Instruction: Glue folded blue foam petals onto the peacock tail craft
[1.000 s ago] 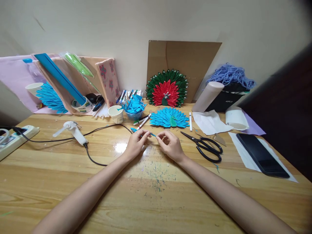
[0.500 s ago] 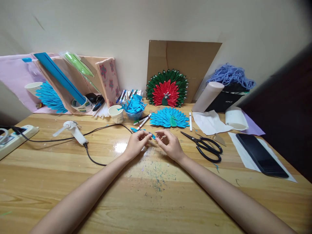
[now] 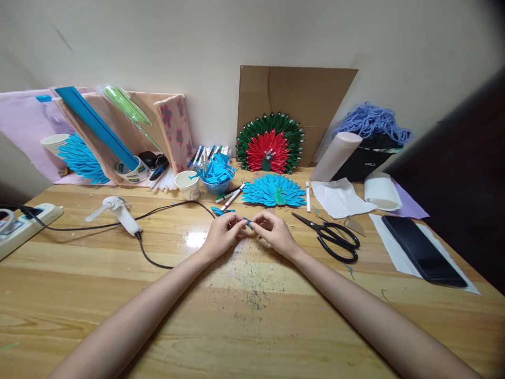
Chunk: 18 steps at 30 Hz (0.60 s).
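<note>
Left hand point(image 3: 224, 231) and right hand point(image 3: 275, 231) pinched a blue strip point(image 3: 249, 223); beyond that grip, rightward, a black package point(image 3: 360, 167) flashed "40PCS"

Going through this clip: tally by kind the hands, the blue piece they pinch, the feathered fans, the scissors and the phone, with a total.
Hands: 2 (left hand, right hand)
Blue piece: 1
Feathered fans: 3 (red-and-green fan, blue fan, partly hidden far-left fan)
Scissors: 1
Phone: 1
Total: 8
</note>
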### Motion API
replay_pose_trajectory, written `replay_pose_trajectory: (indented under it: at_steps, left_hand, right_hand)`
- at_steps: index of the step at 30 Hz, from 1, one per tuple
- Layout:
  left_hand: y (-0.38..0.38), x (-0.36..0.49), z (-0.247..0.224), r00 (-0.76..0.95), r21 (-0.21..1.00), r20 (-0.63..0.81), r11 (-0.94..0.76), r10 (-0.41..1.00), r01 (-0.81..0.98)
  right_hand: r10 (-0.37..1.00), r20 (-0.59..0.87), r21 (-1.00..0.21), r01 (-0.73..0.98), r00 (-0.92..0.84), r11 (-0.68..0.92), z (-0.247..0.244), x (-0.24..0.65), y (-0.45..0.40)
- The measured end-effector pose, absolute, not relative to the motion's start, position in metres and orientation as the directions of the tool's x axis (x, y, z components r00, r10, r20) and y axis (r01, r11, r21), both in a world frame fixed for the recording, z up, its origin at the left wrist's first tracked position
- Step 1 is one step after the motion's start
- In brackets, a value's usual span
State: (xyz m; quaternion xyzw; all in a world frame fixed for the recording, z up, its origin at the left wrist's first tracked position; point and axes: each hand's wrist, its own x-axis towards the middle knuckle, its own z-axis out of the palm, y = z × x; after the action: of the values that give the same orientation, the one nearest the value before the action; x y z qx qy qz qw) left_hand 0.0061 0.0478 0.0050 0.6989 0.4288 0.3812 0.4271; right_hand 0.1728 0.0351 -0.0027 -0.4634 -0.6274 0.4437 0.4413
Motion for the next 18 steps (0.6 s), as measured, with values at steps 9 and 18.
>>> replay_pose_trajectory:
  at_steps: [9,18]
  left_hand:
    - [0.0461,0.007,0.0053,0.329,0.946,0.127,-0.214,0.936,0.243]
    - [0.0453,0.0073,0.0055,0.325,0.954,0.111,-0.193,0.939,0.231]
  right_hand:
    - [0.975,0.154,-0.969,0.172,-0.158,0.18,-0.003,0.175,0.0365]
    - [0.974,0.161,-0.957,0.214,-0.16,0.193,-0.0037,0.1742,0.0359]
